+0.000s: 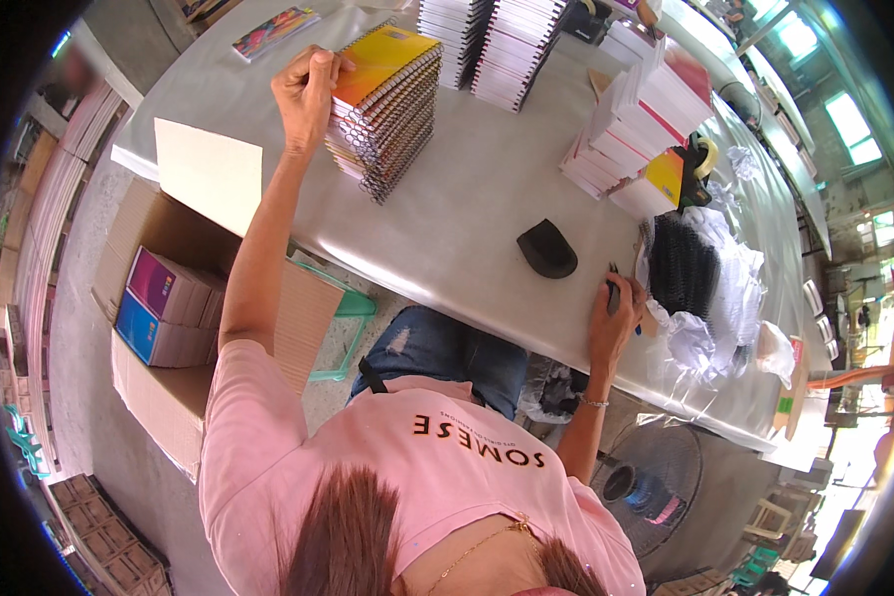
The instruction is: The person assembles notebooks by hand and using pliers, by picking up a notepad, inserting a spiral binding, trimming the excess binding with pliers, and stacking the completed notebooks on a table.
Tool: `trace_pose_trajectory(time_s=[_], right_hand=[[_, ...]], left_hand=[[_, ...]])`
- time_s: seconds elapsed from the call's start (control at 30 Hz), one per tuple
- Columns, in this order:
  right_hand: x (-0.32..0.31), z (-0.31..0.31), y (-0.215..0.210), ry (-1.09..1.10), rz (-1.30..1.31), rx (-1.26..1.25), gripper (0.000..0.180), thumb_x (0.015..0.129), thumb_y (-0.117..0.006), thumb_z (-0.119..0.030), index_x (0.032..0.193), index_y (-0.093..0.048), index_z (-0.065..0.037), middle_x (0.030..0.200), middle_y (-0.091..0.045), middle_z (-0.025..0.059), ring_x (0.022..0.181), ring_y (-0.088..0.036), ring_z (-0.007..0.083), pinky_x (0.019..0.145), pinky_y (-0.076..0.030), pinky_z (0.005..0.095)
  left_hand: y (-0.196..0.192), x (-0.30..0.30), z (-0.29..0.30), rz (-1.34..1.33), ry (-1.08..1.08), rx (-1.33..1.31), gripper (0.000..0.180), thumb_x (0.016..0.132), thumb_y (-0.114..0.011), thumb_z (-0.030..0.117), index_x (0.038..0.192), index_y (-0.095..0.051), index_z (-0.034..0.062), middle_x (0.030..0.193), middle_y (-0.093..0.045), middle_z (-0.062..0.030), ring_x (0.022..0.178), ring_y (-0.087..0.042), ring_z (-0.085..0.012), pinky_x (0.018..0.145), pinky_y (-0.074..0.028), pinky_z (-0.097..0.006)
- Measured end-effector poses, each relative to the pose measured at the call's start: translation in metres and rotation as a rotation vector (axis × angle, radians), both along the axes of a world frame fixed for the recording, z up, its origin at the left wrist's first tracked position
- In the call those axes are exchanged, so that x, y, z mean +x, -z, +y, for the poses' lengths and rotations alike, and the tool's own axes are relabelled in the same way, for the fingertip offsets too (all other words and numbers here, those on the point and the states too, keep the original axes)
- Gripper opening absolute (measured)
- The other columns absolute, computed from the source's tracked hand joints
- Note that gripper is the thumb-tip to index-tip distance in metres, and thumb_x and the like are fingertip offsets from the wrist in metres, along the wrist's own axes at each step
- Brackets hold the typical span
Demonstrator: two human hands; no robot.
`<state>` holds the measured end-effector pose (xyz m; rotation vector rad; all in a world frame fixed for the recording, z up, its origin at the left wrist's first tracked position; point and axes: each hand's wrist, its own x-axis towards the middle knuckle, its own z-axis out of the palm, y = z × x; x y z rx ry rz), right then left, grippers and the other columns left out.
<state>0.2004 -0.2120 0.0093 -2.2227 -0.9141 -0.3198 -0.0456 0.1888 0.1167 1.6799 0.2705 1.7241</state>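
Observation:
On the table's left side, a stack of wire-bound notebooks [382,124] stands with a yellow-orange cover [392,58] on top. My left hand [306,91] is at the stack's upper left edge, fingers curled round the edge of the top notebook. Dark coils run down the side facing right. Farther right, my right hand [620,313] rests low over the table with fingers closed round small dark pliers [613,288], their tip pointing away from me. A bit of blue shows under the fingers. Beside that hand lies a flat black rounded piece [547,248].
Tall notebook stacks [512,50] stand at the back, with unbound book blocks [636,124] to their right. Black binding coils [682,263] and crumpled plastic [735,288] lie at right. An open carton [159,397] with books sits at left; a fan [651,487] stands below right.

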Motion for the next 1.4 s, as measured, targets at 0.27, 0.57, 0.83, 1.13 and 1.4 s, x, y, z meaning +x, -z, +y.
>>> trace_pose_trajectory(time_s=[0.27, 0.57, 0.83, 1.13, 1.4], right_hand=[[0.019, 0.014, -0.048, -0.102, -0.145, 0.213, 0.011, 0.087, -0.061, -0.001, 0.097, -0.066, -0.002, 0.101, -0.062, 0.0151, 0.103, -0.057, 0.0321, 0.093, -0.043, 0.0413], [0.177, 0.056, -0.094, 0.023, -0.106, 0.273, 0.035, 0.092, -0.062, -0.03, 0.107, -0.068, 0.001, 0.096, -0.068, 0.0175, 0.087, -0.063, 0.0302, 0.082, -0.05, 0.0386], [0.248, 0.077, -0.057, -0.095, 0.6, 0.091, 0.042, 0.084, -0.073, -0.036, 0.095, -0.069, 0.004, 0.085, -0.07, 0.0131, 0.072, -0.067, 0.0179, 0.062, -0.055, 0.0304], [0.136, 0.052, -0.095, 0.113, 0.259, 0.525, 0.015, 0.084, -0.069, -0.007, 0.092, -0.062, 0.003, 0.082, -0.069, 0.0122, 0.075, -0.066, 0.0171, 0.07, -0.052, 0.0282], [0.012, 0.001, -0.097, -0.221, 0.315, 0.456, 0.019, 0.089, -0.069, -0.014, 0.105, -0.063, -0.005, 0.091, -0.062, 0.0023, 0.077, -0.058, 0.0091, 0.065, -0.047, 0.0239]], left_hand=[[0.001, 0.007, -0.007, -0.017, -0.059, -0.026, 0.038, 0.096, -0.059, 0.013, 0.063, -0.047, -0.0022, 0.064, -0.046, -0.0006, 0.067, -0.054, -0.01, 0.063, -0.044, -0.025], [-0.018, -0.005, -0.027, 0.099, -0.21, 0.005, 0.035, 0.096, -0.059, 0.014, 0.065, -0.052, -0.0013, 0.069, -0.056, -0.0028, 0.067, -0.052, -0.0097, 0.063, -0.042, -0.024], [-0.047, 0.009, -0.094, -0.141, 0.004, 0.279, 0.042, 0.1, -0.052, 0.023, 0.065, -0.054, -0.0003, 0.077, -0.062, -0.012, 0.069, -0.058, -0.0188, 0.066, -0.05, -0.034], [-0.024, 0.134, -0.206, 0.214, 0.516, -0.037, 0.02, 0.093, -0.063, 0.013, 0.111, -0.06, 0.0033, 0.089, -0.061, -0.0064, 0.087, -0.059, -0.0173, 0.076, -0.049, -0.031], [0.011, 0.151, -0.23, 0.344, 0.711, -0.374, 0.027, 0.098, -0.057, 0.017, 0.121, -0.051, 0.0041, 0.105, -0.059, -0.0089, 0.094, -0.058, -0.0152, 0.082, -0.049, -0.031]])
